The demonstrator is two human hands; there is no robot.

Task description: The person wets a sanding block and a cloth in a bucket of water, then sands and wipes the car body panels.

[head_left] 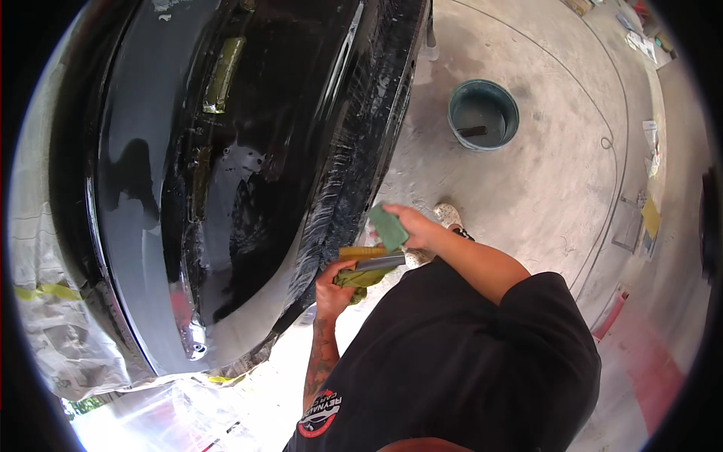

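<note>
My right hand [416, 226] is closed around a flat green pad [388, 227], held just off the car's edge. Below and to its left, my left hand [331, 290] grips a crumpled yellow-green cloth [360, 278] together with a long grey strip [380, 262] and a yellow-brown bar [360, 252]. The pad hangs close above the far ends of these pieces; whether it touches them I cannot tell. Along my left lies a wet, glossy black car body [279, 90], with dull grey patches and whitish streaks along its near edge.
A dark green bucket [483, 84] of cloudy water stands on the concrete floor [557, 173], with a dark block [473, 131] in it. A thin cable [624, 113] curves over the floor at the right. Masking sheet [75, 354] covers the car's left side. My shoe [447, 216] shows beneath my right arm.
</note>
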